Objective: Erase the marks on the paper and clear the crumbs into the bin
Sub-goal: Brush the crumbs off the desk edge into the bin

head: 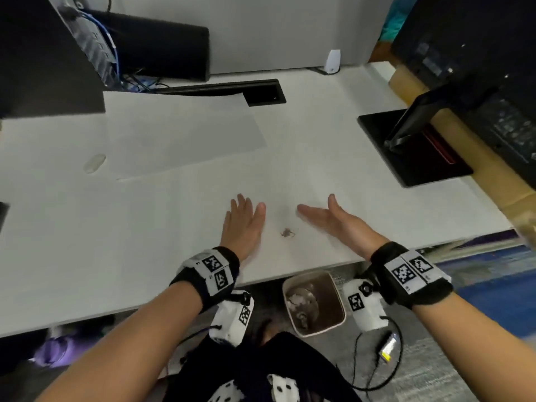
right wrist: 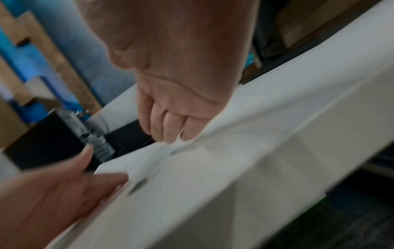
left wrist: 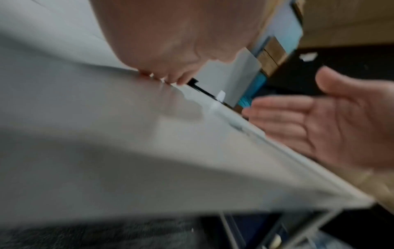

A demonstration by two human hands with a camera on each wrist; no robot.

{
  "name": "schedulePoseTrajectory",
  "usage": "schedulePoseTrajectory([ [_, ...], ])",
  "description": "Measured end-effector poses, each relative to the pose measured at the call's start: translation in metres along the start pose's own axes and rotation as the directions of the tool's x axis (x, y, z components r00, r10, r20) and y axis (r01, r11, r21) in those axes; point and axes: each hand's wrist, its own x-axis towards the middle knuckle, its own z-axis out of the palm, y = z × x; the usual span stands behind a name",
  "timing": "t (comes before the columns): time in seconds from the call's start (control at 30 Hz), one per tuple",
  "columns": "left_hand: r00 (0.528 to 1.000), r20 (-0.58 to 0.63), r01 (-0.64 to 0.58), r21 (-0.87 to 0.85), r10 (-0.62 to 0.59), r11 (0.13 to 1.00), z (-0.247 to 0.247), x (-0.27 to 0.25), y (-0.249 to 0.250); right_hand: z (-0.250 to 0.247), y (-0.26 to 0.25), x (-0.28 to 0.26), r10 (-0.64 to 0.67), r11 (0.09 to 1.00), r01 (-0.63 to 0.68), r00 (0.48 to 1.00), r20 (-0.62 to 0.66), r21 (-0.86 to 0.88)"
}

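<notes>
A small dark heap of eraser crumbs (head: 287,233) lies on the white desk (head: 145,242) near its front edge. My left hand (head: 246,216) stands on its edge just left of the heap, fingers straight and holding nothing. Right of the heap my right hand (head: 319,211) is open too, palm turned toward the crumbs, a short gap away. A cream bin (head: 338,297) with rubbish inside sits on the floor under the desk edge, below the heap. The white paper (head: 185,140) lies further back on the left. Both wrist views are blurred; the crumbs (left wrist: 236,126) show between the hands.
A pale oval object (head: 94,163) lies left of the paper. A black monitor base (head: 412,149) stands at the right, with cardboard beyond it. A cable slot (head: 264,94) and dark equipment sit at the back. A loose cable hangs near my right wrist.
</notes>
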Motion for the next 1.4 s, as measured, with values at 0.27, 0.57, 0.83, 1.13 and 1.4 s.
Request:
schedulePoseTrajectory([
  [0.27,0.956,0.247,-0.118,-0.179,0.160,0.977,0.029,-0.017,0.040,0.004,-0.003,0.007,0.118,0.915,-0.244,0.923,-0.368,-0.321],
  [0.57,0.942,-0.062,-0.311,-0.521,0.329,0.795,0.001,-0.033,0.036,0.045,0.018,-0.028,-0.052,0.903,0.309,0.768,-0.639,0.298],
  [0.83,0.771,0.544,-0.160,-0.338,0.331,0.927,0.076,-0.062,-0.004,0.057,0.106,-0.046,0.194,0.904,0.009,0.884,-0.426,0.428],
  [1.13,0.774,0.611,0.146,0.079,-0.164,0.986,0.199,0.036,-0.096,0.042,0.287,0.041,0.567,0.819,-0.507,0.642,-0.516,0.269],
  [1.4,0.754,0.468,0.437,0.168,-0.461,0.884,0.292,0.129,-0.166,0.025,0.405,0.099,0.659,0.690,-0.712,0.541,-0.523,0.133],
])
